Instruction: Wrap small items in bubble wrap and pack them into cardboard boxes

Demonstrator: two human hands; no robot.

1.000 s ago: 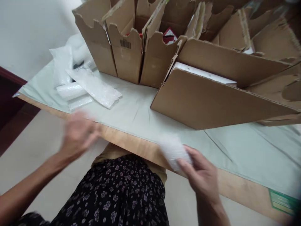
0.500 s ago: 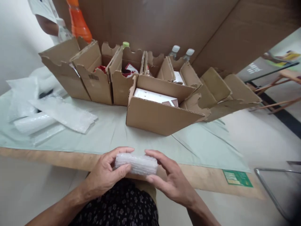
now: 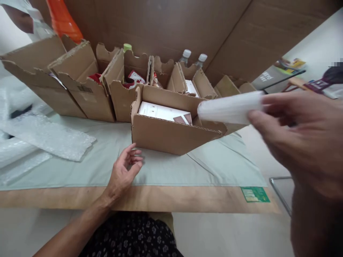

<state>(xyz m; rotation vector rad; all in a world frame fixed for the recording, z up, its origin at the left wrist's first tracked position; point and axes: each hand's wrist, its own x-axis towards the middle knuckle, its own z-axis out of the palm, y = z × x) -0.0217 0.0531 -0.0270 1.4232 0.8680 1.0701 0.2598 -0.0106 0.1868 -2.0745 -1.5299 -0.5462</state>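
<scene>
Head view: what is the right hand [image 3: 302, 135] doing?

Grasping one end of a white bubble-wrap roll [image 3: 230, 107]; the roll overlaps the front carton's [image 3: 166, 132] right end in view, clearance uncertain.

Left hand [image 3: 124, 167]?

Released, fingers loosely curled, near the carton's lower left corner; contact with the table [image 3: 160, 175] unclear.

Carton contents?

One white box [image 3: 160, 111]. Loose bubble wrap [image 3: 53, 135] lies at left.

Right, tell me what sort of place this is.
It looks like an indoor work area, perhaps for packing or sorting: open-topped cardboard boxes stand in a row on a cloth-covered table, and loose bubble wrap lies heaped at the left of the view.
</scene>
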